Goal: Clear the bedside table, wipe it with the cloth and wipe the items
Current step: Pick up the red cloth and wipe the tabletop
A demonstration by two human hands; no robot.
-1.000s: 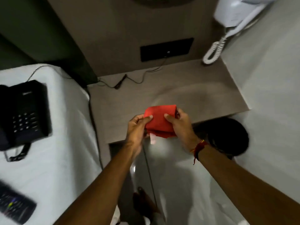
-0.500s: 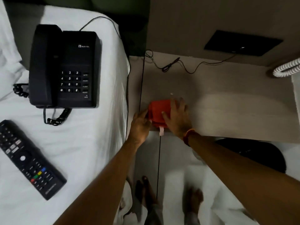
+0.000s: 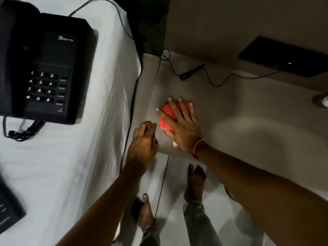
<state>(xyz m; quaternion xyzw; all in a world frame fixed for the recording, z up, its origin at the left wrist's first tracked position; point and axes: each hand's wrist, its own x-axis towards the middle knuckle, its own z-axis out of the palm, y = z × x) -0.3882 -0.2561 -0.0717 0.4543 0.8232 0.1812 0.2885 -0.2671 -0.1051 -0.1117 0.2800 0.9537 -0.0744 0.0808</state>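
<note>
Wipe starting, table top cleared.
Right hand (image 3: 181, 125) spread flat, pressing folded red cloth (image 3: 166, 115) on bedside table (image 3: 248, 107) near its 9 o'clock edge. Left hand (image 3: 143, 144) loosely curled, empty, at 8 o'clock of cloth. Risk: a sweep toward 12 o'clock snags the loose cable (image 3: 193, 72); phone (image 3: 46, 68) sits on the bed.

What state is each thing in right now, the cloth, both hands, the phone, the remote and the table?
Cloth: folded, flat on the table, under the right hand.
Right hand: open, fingers spread, pressing the cloth.
Left hand: loosely curled, empty, at the table's front corner.
Phone: on the bed, handset on its cradle.
Remote: on the bed, mostly out of frame.
Table: cleared except for the cloth and a thin cable.
</note>
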